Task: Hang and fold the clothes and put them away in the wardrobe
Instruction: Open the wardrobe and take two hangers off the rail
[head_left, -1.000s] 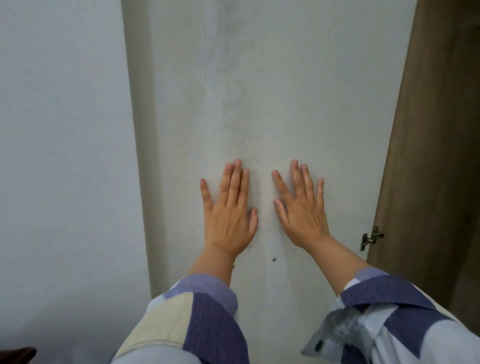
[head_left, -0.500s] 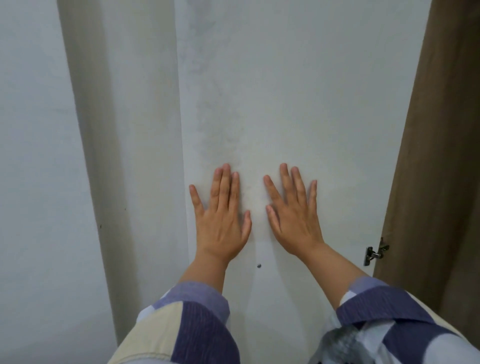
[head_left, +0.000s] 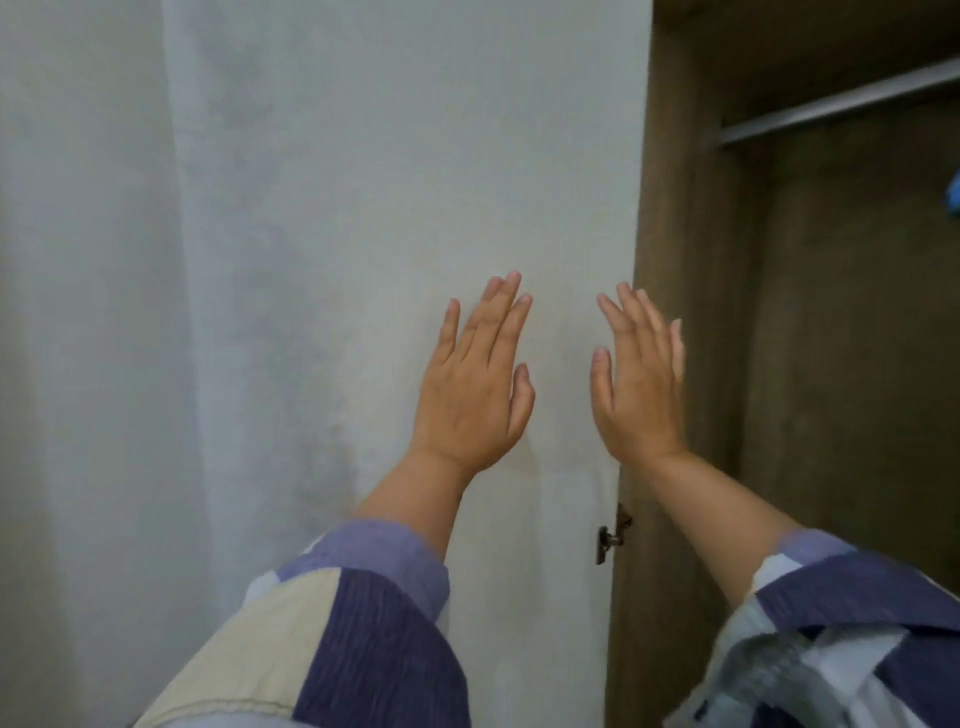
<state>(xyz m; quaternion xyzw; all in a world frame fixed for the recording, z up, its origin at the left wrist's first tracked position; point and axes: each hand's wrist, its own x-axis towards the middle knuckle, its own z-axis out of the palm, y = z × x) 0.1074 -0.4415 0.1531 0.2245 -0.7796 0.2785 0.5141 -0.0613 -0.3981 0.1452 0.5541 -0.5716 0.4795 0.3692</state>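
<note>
Both hands up w/ fingers straight, holding nothing: left hand (head_left: 475, 387) flat vs the pale wardrobe door (head_left: 415, 208), fingers close together; right hand (head_left: 640, 382) at 3 o'clock of it, near the door's free edge, contact unclear. Door handle (head_left: 610, 538) sits at 6 o'clock of the right hand. Wardrobe interior (head_left: 831, 364) open at 3 o'clock, hanging rail (head_left: 841, 106) at 1 o'clock; a blue bit at the far right edge, can't tell what. No loose clothes in view.

Step looks like swinging the door aside. Do it w/ flat palms, even pressure, push near the free edge for leverage, keep fingers clear of the gap.
</note>
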